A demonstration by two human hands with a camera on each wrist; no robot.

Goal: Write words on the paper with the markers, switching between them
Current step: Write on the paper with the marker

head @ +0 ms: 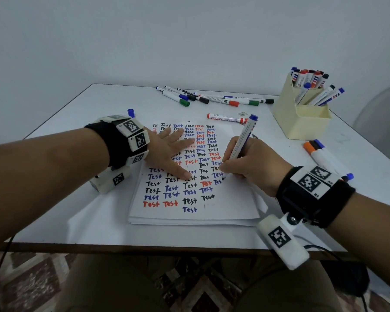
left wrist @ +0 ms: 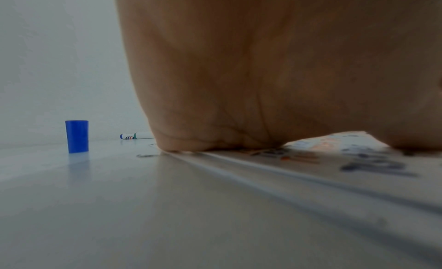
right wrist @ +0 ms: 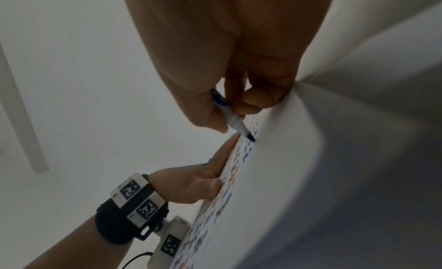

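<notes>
Right hand [head: 245,167] fingers curled round cylindrical blue marker [head: 242,140], tip on paper [head: 232,206]; left hand [head: 169,152] flat, fingers straight.

Left hand [head: 167,152]: covers words in the middle of the paper [head: 225,208].
Marker [head: 241,143]: lower barrel hidden in the right hand [head: 250,165].
Left wrist view: palm fills the upper right; writing at right blurred.
Right wrist view: words blurred, unreadable.
Chair [head: 383,111]: cut by the right edge.

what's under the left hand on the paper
The left hand lies flat on the paper, fingers spread over rows of handwritten "Test". Parts of several words are covered by it and unreadable.
</notes>
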